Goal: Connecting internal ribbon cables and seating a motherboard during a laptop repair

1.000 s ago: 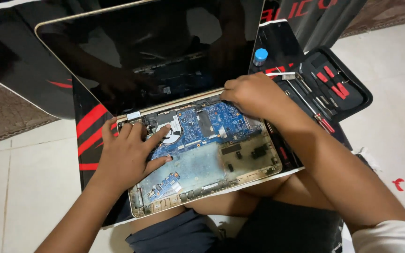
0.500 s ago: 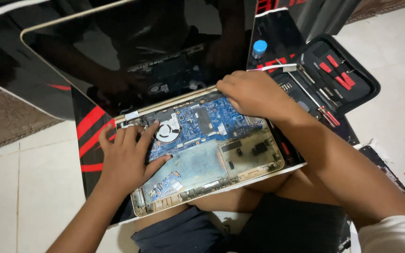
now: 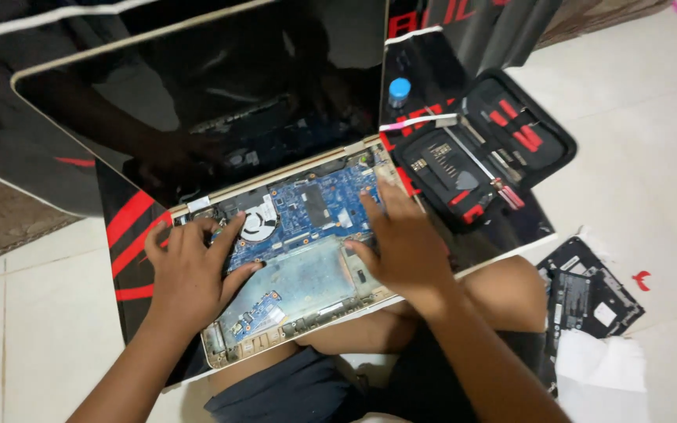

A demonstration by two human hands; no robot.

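Nearest, the person's crossed legs carry the opened laptop base [image 3: 299,286], its bottom cover off, tilted across the lap above the tiled floor [image 3: 41,313]. The left hand [image 3: 190,270] lies flat on the base's left part, fingers [image 3: 233,231] spread and released, tips touching the board just beside the round fan [image 3: 258,222]. The right hand [image 3: 401,243] now rests palm down on the right part of the base, fingers loose and grasping nothing; half a second ago it sat farther away, at the hinge edge, so it has come nearer and lower. The blue circuit board [image 3: 315,207] lies between the two hands. At the near right, a dark removed panel [image 3: 589,294] lies on the floor. Farther right, an open tool case [image 3: 483,160] holds red-handled tools. Beyond, the dark screen [image 3: 197,102] stands tilted back, and a small blue-capped bottle [image 3: 399,92] sits by it.
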